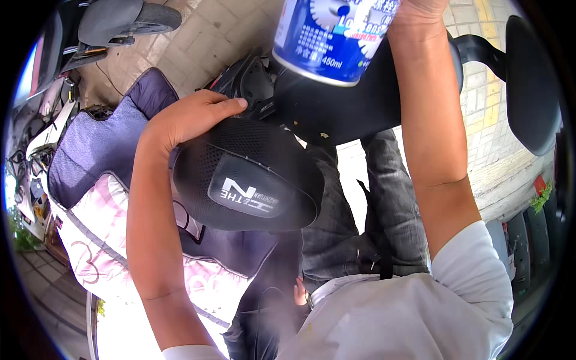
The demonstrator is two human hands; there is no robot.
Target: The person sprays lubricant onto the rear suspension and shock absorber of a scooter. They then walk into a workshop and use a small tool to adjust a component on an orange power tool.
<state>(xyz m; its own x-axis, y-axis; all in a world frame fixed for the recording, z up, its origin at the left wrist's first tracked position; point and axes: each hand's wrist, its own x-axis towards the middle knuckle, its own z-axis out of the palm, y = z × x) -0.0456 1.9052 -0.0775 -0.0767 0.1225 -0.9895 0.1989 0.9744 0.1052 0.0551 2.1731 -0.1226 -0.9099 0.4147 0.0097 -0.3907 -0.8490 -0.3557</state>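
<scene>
My right hand (420,13) is raised at the top edge, closed around a blue and white spray can (330,45). The can is slightly tilted, and its top lies outside the picture. My left hand (195,114) is just beyond a black mesh cap (246,171) with a grey patch, its thumb stretched out beside black plastic vehicle parts (255,84). The other fingers are mostly hidden, so what they touch I cannot tell. A broad black rounded panel (345,111) lies below the can. The cap appears to be on a person leaning in close, whose hand (300,292) shows lower down.
A purple and pink quilted cover (108,159) spreads at the left. On the right, a black mirror-like part (533,87) extends on a curved stalk. Another vehicle's wheel (153,19) stands on the paving at upper left. Parked vehicles crowd the left rim.
</scene>
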